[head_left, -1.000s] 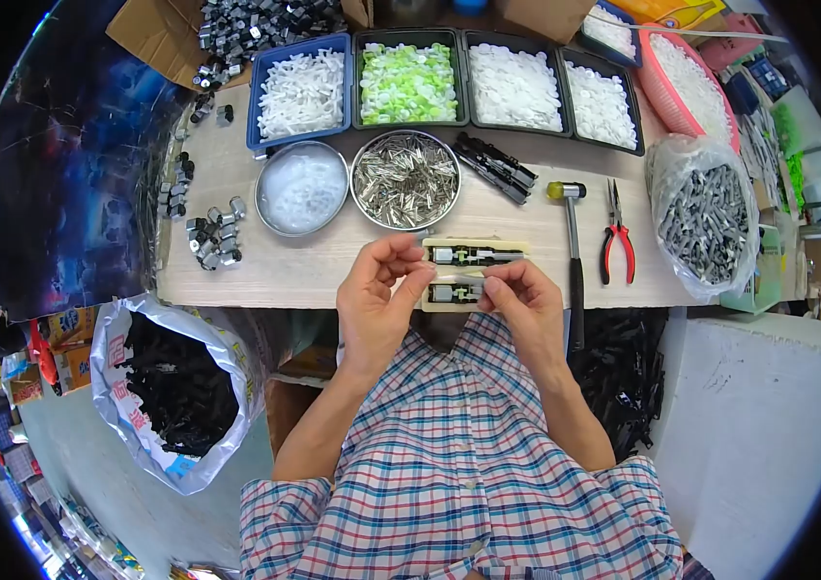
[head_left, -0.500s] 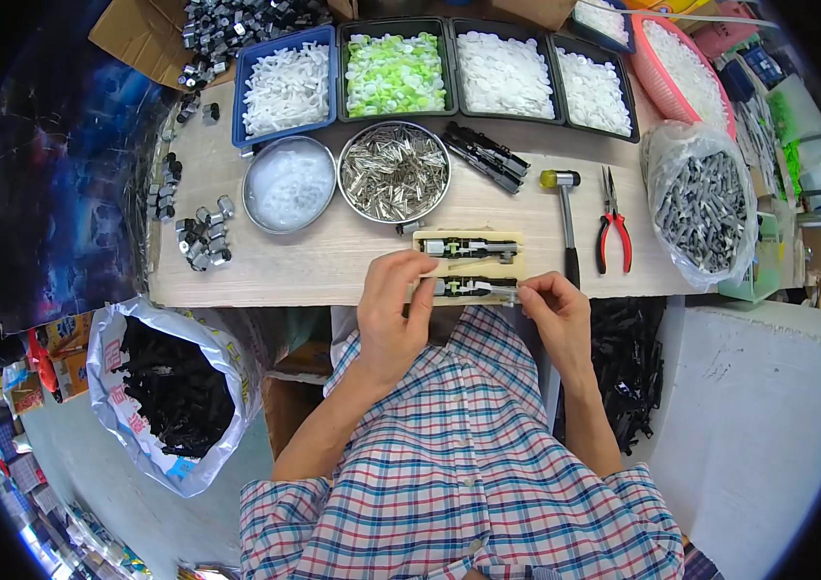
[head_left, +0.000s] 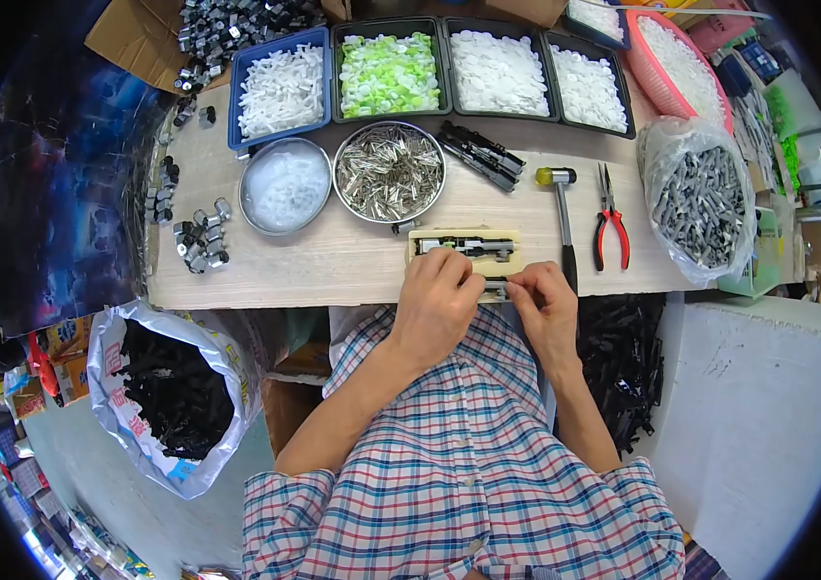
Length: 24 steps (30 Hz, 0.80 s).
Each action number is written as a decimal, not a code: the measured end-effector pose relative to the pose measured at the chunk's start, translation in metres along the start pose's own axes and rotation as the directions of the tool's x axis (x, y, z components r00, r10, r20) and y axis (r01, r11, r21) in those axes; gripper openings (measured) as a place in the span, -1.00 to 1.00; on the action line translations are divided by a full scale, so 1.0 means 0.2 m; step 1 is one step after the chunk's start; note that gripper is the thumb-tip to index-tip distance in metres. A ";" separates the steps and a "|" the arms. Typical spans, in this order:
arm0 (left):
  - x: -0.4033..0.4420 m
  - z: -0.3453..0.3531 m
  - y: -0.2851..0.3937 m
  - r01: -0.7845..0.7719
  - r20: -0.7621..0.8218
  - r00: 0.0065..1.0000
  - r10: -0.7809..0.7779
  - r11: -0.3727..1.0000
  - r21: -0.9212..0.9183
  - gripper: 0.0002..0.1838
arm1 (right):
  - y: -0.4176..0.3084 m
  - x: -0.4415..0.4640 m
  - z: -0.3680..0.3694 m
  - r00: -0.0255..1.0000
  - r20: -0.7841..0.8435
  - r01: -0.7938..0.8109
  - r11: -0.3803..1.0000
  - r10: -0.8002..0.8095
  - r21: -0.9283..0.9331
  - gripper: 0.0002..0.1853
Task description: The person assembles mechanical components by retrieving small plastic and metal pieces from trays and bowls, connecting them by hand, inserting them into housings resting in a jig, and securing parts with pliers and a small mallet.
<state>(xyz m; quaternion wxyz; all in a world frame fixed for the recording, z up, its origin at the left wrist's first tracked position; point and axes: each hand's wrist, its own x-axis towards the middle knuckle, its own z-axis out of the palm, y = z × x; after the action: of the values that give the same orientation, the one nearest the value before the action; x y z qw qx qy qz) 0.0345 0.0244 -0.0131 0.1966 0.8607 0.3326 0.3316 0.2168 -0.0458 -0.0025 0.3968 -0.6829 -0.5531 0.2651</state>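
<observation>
Your left hand (head_left: 441, 298) likely steadies the lower assembly (head_left: 495, 286) for your right hand (head_left: 547, 304); I can't tell either grip.

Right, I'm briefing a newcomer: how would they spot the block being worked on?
Follow the pale tabletop to the edge nearest the checked shirt. There, partly hidden by the left hand, with the right hand at one end, lies the block. Unlike the hammer to its right, it is cream-coloured and holds black-and-silver parts.
</observation>
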 end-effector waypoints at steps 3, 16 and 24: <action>0.01 0.00 0.01 -0.014 0.006 1.000 0.014 1.000 0.010 -0.80 | 0.02 -0.04 0.04 0.994 -0.057 0.091 0.994 -0.094 -0.054 -0.80; -0.03 0.04 -0.07 -0.171 -0.131 0.977 0.166 0.985 -0.023 -0.77 | 0.10 -0.10 0.14 0.983 -0.153 0.100 0.994 -0.105 -0.038 -0.71; -0.06 0.05 -0.08 -0.183 -0.194 0.967 0.167 0.981 -0.064 -0.75 | 0.18 -0.31 -0.07 0.902 -0.352 0.201 0.965 -0.250 -0.171 -0.65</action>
<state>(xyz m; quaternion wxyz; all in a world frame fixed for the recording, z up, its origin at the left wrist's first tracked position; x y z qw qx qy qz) 0.0271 0.0266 -0.0344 0.1691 0.8429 0.2586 0.4404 0.2317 -0.1123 -0.0301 0.4766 -0.6762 -0.5598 0.0470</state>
